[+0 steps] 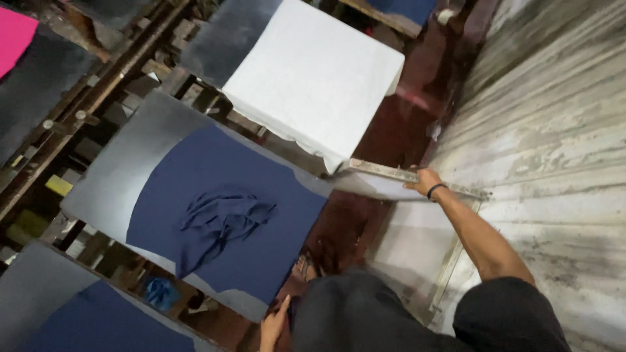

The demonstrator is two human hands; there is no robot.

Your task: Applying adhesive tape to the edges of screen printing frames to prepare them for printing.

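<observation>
1. While the right hand (425, 181) closes its fingers over the top bar of the screen frame (417, 221), the frame stands tilted on edge between the person and the plank wall (554, 130).
2. The left hand (274, 324) hangs low, just beside the near edge of the navy shirt (222, 215); its fingers look loosely open and hold nothing that can be seen.
3. Judged from its look, the frame is stiff and fairly light for its spread: thin metal bars around a pale stretched mesh. It should not sag, but it would swing and twist if carried by one bar only.
4. The mesh is probably the weak part; a grip belongs on the bars, best on two opposite sides, never on the mesh.
5. The navy shirt is soft and limp, laid flat on a grey board (124, 176) left of the frame, with a rumpled bunch of cloth (222, 225) at its middle.
6. A white shirt (313, 75) covers the board beyond the frame's top bar.
7. No package, label or sign shows; only a pink cloth (13, 36) far left of the frame, and a small yellow piece (59, 186) among the rails there.
</observation>
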